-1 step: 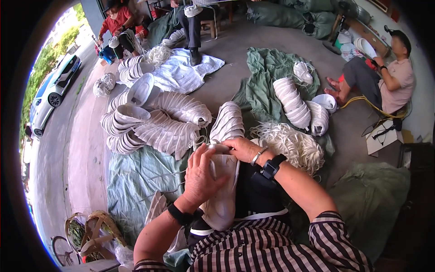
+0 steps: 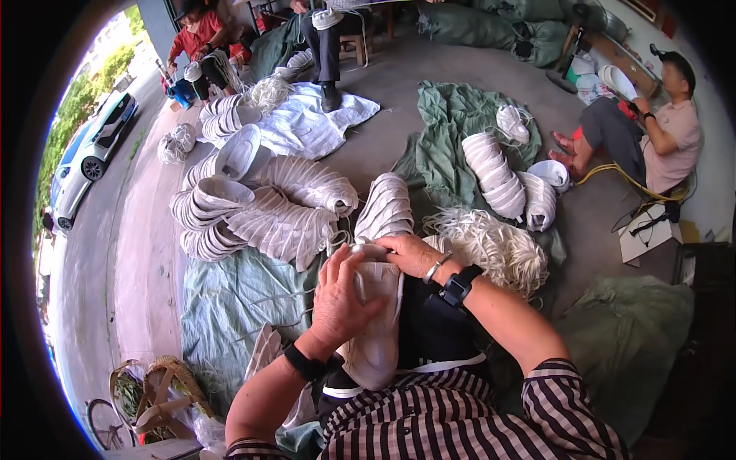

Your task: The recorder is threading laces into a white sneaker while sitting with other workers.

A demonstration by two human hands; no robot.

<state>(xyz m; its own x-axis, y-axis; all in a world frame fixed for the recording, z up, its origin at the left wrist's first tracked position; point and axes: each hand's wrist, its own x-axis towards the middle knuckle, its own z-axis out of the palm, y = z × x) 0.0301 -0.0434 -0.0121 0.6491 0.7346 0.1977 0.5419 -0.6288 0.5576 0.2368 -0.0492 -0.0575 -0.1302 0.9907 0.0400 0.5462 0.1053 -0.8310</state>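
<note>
A white shoe upper (image 2: 372,356) lies lengthwise over my lap, its rounded toe toward me. My left hand (image 2: 335,299) is closed about its left side, with the fingers pointing to the far end and the thumb across the top. At the far end my right hand (image 2: 414,254) pinches the edge; its fingertips are partly hidden. Just beyond my hands stands a nested stack of white shoe uppers (image 2: 385,205). To its right lies a heap of white laces (image 2: 494,249).
More nested uppers (image 2: 280,222) lie left of my hands on green sheeting (image 2: 238,299). Rolled uppers (image 2: 494,175) rest on a green cloth (image 2: 445,115). A person (image 2: 663,126) sits at right, another (image 2: 201,42) at far left. A woven basket (image 2: 165,383) stands at lower left.
</note>
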